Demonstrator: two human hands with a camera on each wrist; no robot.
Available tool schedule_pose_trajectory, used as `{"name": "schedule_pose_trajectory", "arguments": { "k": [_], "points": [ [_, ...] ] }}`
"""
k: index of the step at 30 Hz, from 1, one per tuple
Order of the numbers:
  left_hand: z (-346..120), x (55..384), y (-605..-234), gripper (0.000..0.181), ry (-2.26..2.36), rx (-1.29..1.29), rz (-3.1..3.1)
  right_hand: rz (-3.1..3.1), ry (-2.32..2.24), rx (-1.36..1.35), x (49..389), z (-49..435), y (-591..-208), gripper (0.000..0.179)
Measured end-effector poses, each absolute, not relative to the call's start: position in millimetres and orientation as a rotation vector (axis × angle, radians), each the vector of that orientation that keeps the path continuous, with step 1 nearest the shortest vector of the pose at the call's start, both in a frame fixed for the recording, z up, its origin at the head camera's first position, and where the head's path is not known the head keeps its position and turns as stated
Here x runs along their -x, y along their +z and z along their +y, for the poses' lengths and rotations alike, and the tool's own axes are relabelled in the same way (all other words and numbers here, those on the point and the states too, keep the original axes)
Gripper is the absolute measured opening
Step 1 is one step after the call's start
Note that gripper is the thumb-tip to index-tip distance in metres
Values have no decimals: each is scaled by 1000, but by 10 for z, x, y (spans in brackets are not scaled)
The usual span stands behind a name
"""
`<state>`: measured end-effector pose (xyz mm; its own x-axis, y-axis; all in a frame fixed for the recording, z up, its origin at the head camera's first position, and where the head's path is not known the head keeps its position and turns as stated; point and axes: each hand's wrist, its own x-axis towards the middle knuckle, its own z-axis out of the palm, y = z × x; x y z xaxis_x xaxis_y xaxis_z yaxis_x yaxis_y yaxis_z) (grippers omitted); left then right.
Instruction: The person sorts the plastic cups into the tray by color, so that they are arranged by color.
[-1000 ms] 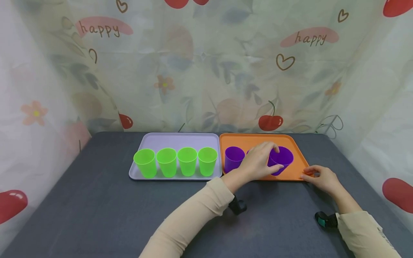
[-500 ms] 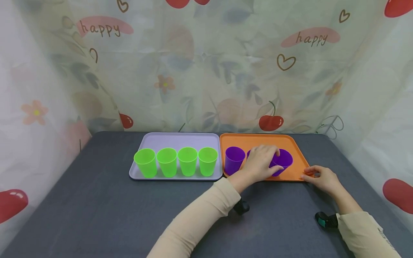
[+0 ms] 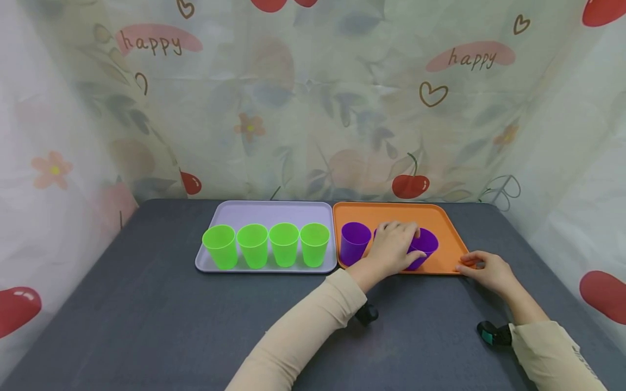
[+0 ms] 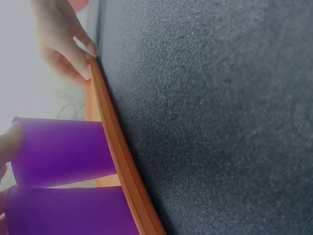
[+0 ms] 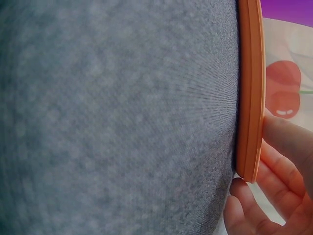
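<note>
My left hand (image 3: pixel 391 247) grips a purple cup (image 3: pixel 426 244) near its rim, the thumb on the near side, over the right part of the orange tray (image 3: pixel 452 252). In the left wrist view that cup (image 4: pixel 63 152) stands close beside another purple cup (image 4: pixel 68 210), with a thin gap between them. A further purple cup (image 3: pixel 355 243) is upright at the tray's left end. Most of the cup in the middle is hidden behind my left hand. My right hand (image 3: pixel 491 274) pinches the tray's near right corner; the right wrist view shows the thumb (image 5: pixel 286 134) against the rim.
A lavender tray (image 3: pixel 274 210) adjoins the orange one on the left, with several green cups (image 3: pixel 254 247) in a row. Both trays lie on a dark grey cloth-covered table (image 3: pixel 161 320). A patterned curtain (image 3: pixel 313 108) hangs behind, and a thin cable (image 3: pixel 508 190) shows at the back right.
The purple cup in my left hand has moved left and slightly down, closer to its neighbours. My right hand stays at the tray corner.
</note>
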<state>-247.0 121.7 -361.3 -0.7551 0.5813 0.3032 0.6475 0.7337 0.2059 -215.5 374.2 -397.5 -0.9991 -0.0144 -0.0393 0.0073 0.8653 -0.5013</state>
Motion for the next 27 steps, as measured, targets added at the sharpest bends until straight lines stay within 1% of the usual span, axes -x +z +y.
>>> {"name": "schedule_pose_trajectory", "arguments": {
  "k": [15, 21, 27],
  "points": [
    [1192, 2472, -3573, 43, -345, 945, -2749, 2993, -797, 10, 2148, 3732, -3968, 50],
    [1102, 2447, -3522, 47, -457, 979, -2738, 2987, -803, 0, 2148, 3720, -3960, 50],
    [933, 2393, -3461, 43, -590, 1026, -2691, 2989, -803, -8, 2147, 3716, -3955, 49]
  ]
}}
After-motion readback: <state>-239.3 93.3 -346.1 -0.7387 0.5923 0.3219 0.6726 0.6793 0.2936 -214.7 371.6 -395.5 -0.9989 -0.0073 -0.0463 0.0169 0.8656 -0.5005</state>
